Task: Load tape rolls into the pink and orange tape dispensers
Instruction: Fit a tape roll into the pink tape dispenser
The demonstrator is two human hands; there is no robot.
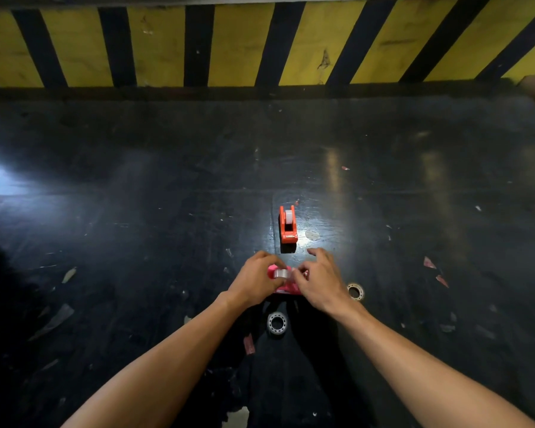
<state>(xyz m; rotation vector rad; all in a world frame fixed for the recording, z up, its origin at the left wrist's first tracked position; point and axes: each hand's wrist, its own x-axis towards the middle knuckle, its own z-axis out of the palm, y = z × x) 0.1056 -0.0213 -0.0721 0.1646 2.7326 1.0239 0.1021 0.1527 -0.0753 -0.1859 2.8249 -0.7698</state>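
Between both hands (254, 281) (317, 284): pink dispenser (286, 287); open floor (136, 227) around.

Orange dispenser (288, 225), pink dispenser (286, 285), yellow-and-black striped wall (238, 44), glossy black floor (136, 227).

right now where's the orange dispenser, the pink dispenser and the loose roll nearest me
orange dispenser (288, 225): head view, on its side wall.
pink dispenser (286, 288): head view, on its base between the hands.
loose tape roll (277, 323): head view, on its ring.
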